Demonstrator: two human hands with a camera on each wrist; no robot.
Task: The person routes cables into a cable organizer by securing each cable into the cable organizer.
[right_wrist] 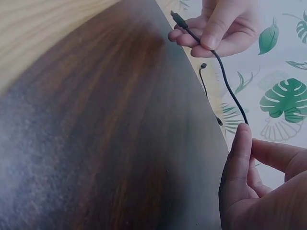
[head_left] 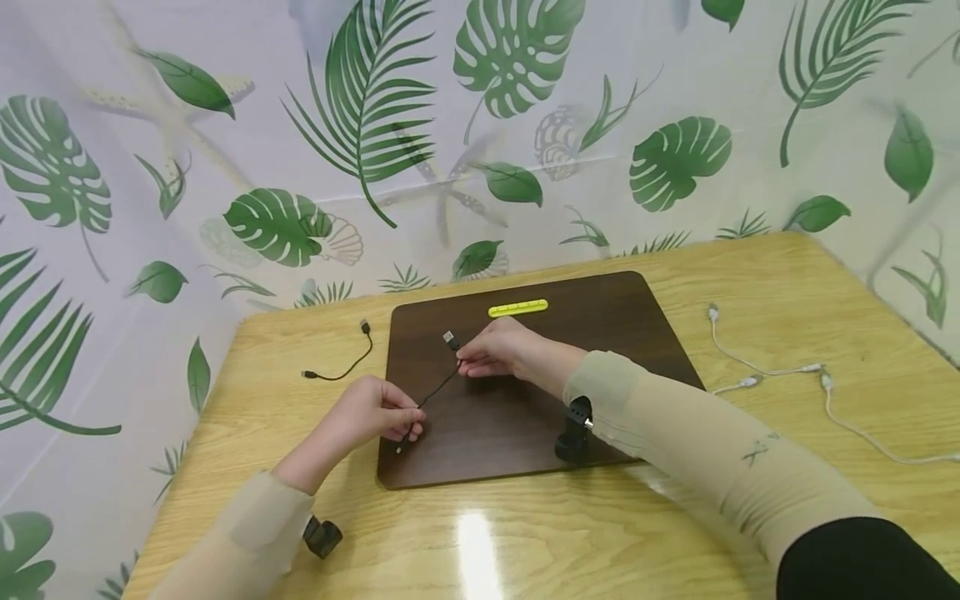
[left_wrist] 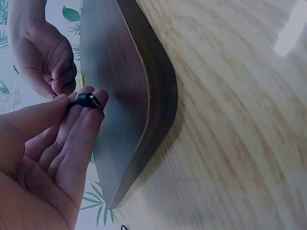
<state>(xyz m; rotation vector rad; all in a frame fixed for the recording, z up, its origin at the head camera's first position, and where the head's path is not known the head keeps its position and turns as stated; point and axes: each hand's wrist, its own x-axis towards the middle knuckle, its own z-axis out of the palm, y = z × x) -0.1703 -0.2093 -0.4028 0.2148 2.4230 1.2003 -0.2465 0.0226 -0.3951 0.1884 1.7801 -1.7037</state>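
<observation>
A short black cable (head_left: pixel 438 387) is stretched slantwise above the dark brown board (head_left: pixel 525 433). My left hand (head_left: pixel 378 410) pinches it close to its small plug (left_wrist: pixel 87 100), which lies over the fingers in the left wrist view. Near the larger USB plug (head_left: pixel 451 340), my right hand (head_left: pixel 502 348) pinches the other end between thumb and fingertips. In the right wrist view the cable (right_wrist: pixel 225 79) bends slightly between the left hand (right_wrist: pixel 225 28) and the right hand (right_wrist: pixel 259 177). A yellow strip (head_left: pixel 518 308) lies at the board's back edge.
Another black cable (head_left: pixel 352 367) lies on the wooden table (head_left: pixel 300 425) left of the board. Several white cables (head_left: pixel 738 357) lie to the right of the board. A leaf-patterned cloth (head_left: pixel 420 150) hangs behind the table.
</observation>
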